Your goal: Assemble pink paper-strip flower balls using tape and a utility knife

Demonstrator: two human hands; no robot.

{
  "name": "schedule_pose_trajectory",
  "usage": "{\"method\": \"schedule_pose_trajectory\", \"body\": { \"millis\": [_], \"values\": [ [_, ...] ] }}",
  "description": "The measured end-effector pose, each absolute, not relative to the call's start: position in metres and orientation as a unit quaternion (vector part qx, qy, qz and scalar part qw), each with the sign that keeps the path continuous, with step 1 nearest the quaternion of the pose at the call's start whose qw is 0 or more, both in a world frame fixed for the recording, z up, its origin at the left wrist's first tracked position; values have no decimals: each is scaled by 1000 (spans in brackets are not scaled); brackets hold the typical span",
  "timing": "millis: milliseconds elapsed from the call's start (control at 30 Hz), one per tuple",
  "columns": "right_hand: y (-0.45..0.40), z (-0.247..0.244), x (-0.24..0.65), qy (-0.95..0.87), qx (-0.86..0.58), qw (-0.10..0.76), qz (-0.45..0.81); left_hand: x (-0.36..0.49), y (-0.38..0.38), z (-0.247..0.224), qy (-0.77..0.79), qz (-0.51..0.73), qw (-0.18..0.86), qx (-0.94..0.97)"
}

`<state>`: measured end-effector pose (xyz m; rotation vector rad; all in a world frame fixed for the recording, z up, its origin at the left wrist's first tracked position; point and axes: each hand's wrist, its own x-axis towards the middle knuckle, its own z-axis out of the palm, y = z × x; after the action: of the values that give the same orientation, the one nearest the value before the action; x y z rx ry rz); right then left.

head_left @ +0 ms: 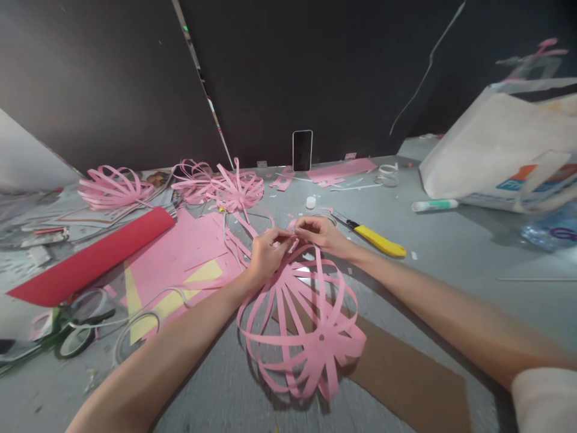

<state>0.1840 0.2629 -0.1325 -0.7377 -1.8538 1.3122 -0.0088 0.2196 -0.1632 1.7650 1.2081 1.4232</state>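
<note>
I get moderate light on the grey table (451, 240), soft shadow under the pink paper globe (311, 350), dim wall (342, 72), smeared, stretched edges

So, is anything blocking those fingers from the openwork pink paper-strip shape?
Nothing visible: the left fingers and right fingers are at the far end of the openwork pink paper-strip shape. The flat brown cardboard lies partly beneath it, not between.

Two bare forearms (424, 291), white right sleeve (543, 398)
</note>
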Motion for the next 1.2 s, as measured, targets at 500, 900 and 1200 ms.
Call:
{"method": "schedule_pose_trajectory", "body": {
  "millis": [500,900,1200],
  "values": [
    [264,-139,183,-729,-339,441,398,-4,221,-163,419,526,482,561],
    [257,-134,180,-723,-332,442,414,-7,227,-161,414,502,481,588],
    [256,-136,178,-709,-331,440,440,-7,226,-162,410,505,474,593]
  ]
}}
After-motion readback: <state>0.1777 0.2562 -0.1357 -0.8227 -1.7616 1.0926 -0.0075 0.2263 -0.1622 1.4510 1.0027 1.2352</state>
